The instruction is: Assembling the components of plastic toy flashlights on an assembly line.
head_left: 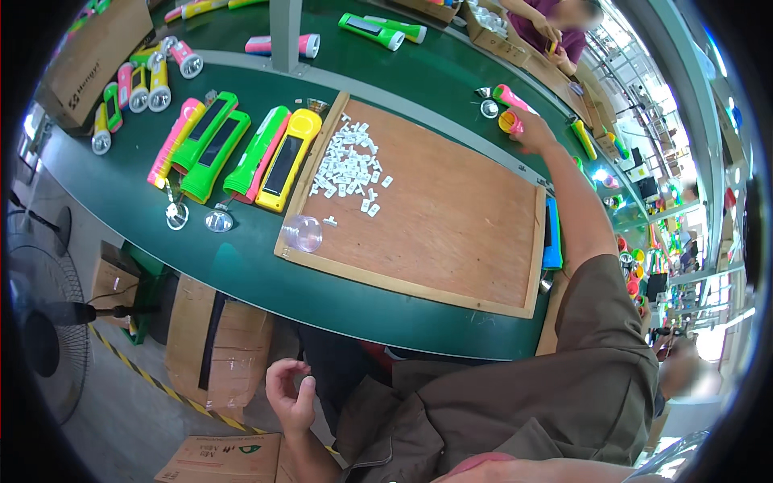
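My right hand [533,134] reaches across to the far right of the green bench. Its fingers are closed round a pink-and-yellow flashlight body [509,121], whose open yellow end points left. Just beyond it lies a pink-and-green flashlight [512,98], with a loose silver lamp head [489,108] beside it. My left hand [291,396] is off the bench, low in front of me, its fingers loosely curled, thumb apart and nothing seen in it. Between them is a wood-framed board [451,217] with a heap of small white plastic parts [348,165] at its left.
A clear round lens [303,233] sits at the board's near left corner. Green and yellow flashlight bodies [288,159] line up to its left. A blue flashlight [551,233] lies along the right edge. A metal post [285,36] rises behind. A co-worker [555,28] sits across.
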Demonstrator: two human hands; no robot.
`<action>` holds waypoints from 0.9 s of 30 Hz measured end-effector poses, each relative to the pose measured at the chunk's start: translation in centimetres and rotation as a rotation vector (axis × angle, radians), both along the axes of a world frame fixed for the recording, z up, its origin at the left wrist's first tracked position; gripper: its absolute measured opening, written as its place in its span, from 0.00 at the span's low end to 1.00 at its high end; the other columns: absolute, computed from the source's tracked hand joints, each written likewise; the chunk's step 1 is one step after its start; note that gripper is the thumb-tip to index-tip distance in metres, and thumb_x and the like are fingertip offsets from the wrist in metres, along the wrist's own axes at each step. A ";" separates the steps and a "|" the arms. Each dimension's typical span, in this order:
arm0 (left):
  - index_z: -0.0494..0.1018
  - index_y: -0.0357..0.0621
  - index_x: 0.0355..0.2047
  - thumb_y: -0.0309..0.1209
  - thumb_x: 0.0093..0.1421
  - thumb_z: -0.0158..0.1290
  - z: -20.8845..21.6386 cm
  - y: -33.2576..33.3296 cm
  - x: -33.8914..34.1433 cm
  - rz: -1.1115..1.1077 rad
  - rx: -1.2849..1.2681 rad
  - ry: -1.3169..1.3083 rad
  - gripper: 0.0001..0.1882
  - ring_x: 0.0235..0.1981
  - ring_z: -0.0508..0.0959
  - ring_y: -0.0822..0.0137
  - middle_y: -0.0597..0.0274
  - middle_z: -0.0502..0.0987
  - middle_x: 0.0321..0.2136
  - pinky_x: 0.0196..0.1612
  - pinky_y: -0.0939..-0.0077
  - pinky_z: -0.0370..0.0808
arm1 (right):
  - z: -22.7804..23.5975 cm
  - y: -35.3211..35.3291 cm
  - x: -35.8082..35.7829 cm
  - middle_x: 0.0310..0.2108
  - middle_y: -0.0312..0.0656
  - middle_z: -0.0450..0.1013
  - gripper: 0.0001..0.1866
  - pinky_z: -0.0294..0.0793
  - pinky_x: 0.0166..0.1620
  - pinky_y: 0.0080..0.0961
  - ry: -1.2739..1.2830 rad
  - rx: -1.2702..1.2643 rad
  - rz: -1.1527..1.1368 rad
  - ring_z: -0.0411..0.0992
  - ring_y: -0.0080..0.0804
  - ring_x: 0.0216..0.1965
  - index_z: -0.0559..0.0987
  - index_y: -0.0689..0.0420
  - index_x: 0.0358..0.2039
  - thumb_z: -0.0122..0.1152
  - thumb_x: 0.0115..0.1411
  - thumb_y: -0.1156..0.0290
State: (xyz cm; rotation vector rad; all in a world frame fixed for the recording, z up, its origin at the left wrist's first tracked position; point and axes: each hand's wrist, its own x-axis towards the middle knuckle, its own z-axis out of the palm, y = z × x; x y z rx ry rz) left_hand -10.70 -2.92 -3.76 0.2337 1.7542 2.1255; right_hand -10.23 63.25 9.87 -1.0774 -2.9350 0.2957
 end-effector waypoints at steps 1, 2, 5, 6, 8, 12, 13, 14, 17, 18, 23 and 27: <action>0.68 0.37 0.46 0.16 0.52 0.54 0.7 0.1 0.0 -0.027 0.003 0.047 0.19 0.41 0.75 0.66 0.57 0.72 0.40 0.48 0.71 0.73 | 1.7 -0.9 1.1 0.50 0.53 0.74 0.38 0.73 0.55 0.39 0.106 -0.264 -0.102 0.73 0.49 0.54 0.68 0.53 0.62 0.69 0.50 0.75; 0.68 0.37 0.46 0.16 0.52 0.54 1.2 0.2 0.1 -0.046 0.012 0.075 0.19 0.41 0.75 0.66 0.57 0.72 0.40 0.48 0.71 0.73 | 2.1 0.7 2.5 0.52 0.45 0.74 0.38 0.74 0.56 0.35 0.094 0.084 0.180 0.74 0.39 0.53 0.68 0.55 0.62 0.70 0.50 0.77; 0.69 0.36 0.45 0.16 0.52 0.54 3.3 0.8 1.1 -0.060 0.095 0.091 0.18 0.40 0.74 0.66 0.57 0.72 0.39 0.47 0.72 0.73 | 8.0 -6.9 5.2 0.53 0.37 0.72 0.37 0.70 0.59 0.31 0.387 -0.487 0.316 0.71 0.29 0.54 0.69 0.57 0.61 0.71 0.49 0.79; 0.70 0.36 0.43 0.16 0.52 0.54 4.8 1.9 1.3 -0.097 0.116 0.174 0.17 0.39 0.74 0.66 0.56 0.72 0.38 0.46 0.72 0.73 | 10.2 -9.9 6.8 0.53 0.37 0.72 0.37 0.70 0.59 0.31 0.411 -0.477 0.307 0.71 0.29 0.54 0.69 0.57 0.61 0.71 0.49 0.79; 0.72 0.34 0.38 0.16 0.51 0.56 8.2 4.6 0.5 -0.204 0.121 0.414 0.13 0.37 0.75 0.63 0.54 0.74 0.35 0.45 0.72 0.73 | 13.5 -15.4 10.9 0.54 0.35 0.71 0.38 0.68 0.60 0.29 0.489 -0.694 0.531 0.68 0.25 0.56 0.69 0.59 0.61 0.73 0.48 0.77; 0.72 0.37 0.41 0.27 0.52 0.63 17.2 13.9 -0.2 -0.461 0.119 0.651 0.17 0.41 0.77 0.63 0.54 0.77 0.38 0.47 0.69 0.74 | 13.3 -21.0 16.7 0.61 0.41 0.64 0.46 0.64 0.62 0.29 0.586 -0.927 0.827 0.64 0.28 0.60 0.70 0.57 0.61 0.81 0.42 0.57; 0.68 0.37 0.50 0.31 0.55 0.64 19.3 16.0 1.1 -0.640 0.174 0.423 0.25 0.44 0.77 0.65 0.57 0.75 0.43 0.50 0.68 0.75 | 12.1 -22.3 17.5 0.63 0.44 0.61 0.48 0.64 0.62 0.30 0.657 -1.030 0.873 0.63 0.29 0.61 0.70 0.57 0.61 0.81 0.41 0.52; 0.64 0.38 0.54 0.36 0.57 0.62 20.5 17.4 2.1 -0.868 0.224 0.306 0.29 0.46 0.77 0.64 0.56 0.75 0.43 0.51 0.68 0.75 | 11.4 -24.4 17.7 0.66 0.48 0.57 0.48 0.63 0.62 0.34 0.690 -1.120 0.884 0.59 0.34 0.65 0.70 0.57 0.61 0.81 0.42 0.50; 0.60 0.38 0.59 0.48 0.60 0.60 22.7 19.5 6.2 -1.391 0.497 0.042 0.36 0.40 0.81 0.61 0.54 0.75 0.44 0.45 0.68 0.78 | 11.0 -28.5 20.2 0.66 0.48 0.57 0.46 0.59 0.65 0.34 0.690 -1.159 0.844 0.59 0.36 0.65 0.71 0.56 0.60 0.82 0.43 0.54; 0.59 0.39 0.60 0.48 0.62 0.58 21.2 19.9 6.8 -1.422 0.548 0.003 0.35 0.33 0.82 0.61 0.54 0.76 0.41 0.38 0.68 0.80 | 10.5 -29.4 20.8 0.65 0.48 0.59 0.47 0.59 0.65 0.34 0.709 -1.215 0.790 0.59 0.36 0.65 0.69 0.55 0.62 0.82 0.43 0.57; 0.61 0.42 0.59 0.38 0.63 0.58 20.0 18.6 10.2 -1.294 0.623 -0.116 0.28 0.33 0.79 0.69 0.61 0.74 0.39 0.38 0.73 0.78 | 10.5 -31.5 23.6 0.58 0.45 0.66 0.43 0.69 0.59 0.35 1.062 -1.420 0.568 0.67 0.36 0.59 0.67 0.57 0.60 0.80 0.46 0.63; 0.65 0.41 0.55 0.33 0.59 0.63 19.7 17.6 11.0 -1.046 0.486 0.093 0.27 0.37 0.79 0.70 0.61 0.76 0.38 0.41 0.73 0.77 | 11.1 -31.8 23.7 0.46 0.41 0.73 0.15 0.73 0.54 0.31 0.996 -1.203 0.535 0.72 0.29 0.51 0.74 0.59 0.49 0.62 0.63 0.70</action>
